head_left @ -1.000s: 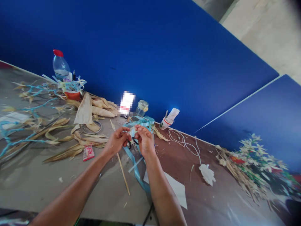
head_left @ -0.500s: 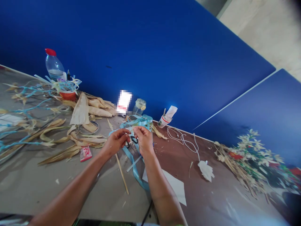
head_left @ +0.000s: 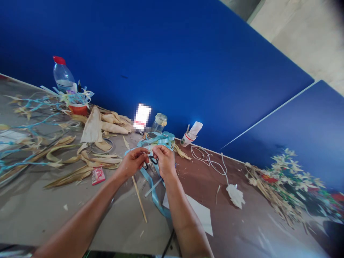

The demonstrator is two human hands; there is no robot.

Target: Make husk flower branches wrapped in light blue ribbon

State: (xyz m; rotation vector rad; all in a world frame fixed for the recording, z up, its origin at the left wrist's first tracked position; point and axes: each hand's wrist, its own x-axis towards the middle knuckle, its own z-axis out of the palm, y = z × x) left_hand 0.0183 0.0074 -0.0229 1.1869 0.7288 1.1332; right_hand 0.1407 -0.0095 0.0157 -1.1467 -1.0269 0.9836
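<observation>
My left hand point(head_left: 131, 163) and my right hand point(head_left: 166, 162) are close together over the middle of the table, thumbs and fingertips pinched. Whatever lies between the fingertips is too small to make out. Just below and between them show the black finger loops of a pair of scissors point(head_left: 153, 159); the blades are hidden. A light blue ribbon point(head_left: 155, 199) runs down under my right forearm, and a tangle of the same ribbon point(head_left: 167, 137) lies behind the hands. A thin wooden stick point(head_left: 139, 200) rests below my left hand.
Dried corn husks point(head_left: 92, 130) and a pink packet point(head_left: 98, 176) lie to the left, near a red-capped bottle point(head_left: 63, 75). Behind stand a glass jar point(head_left: 159, 123) and a white cup point(head_left: 187, 138). A white cable point(head_left: 212, 161) and white paper point(head_left: 201, 213) lie right.
</observation>
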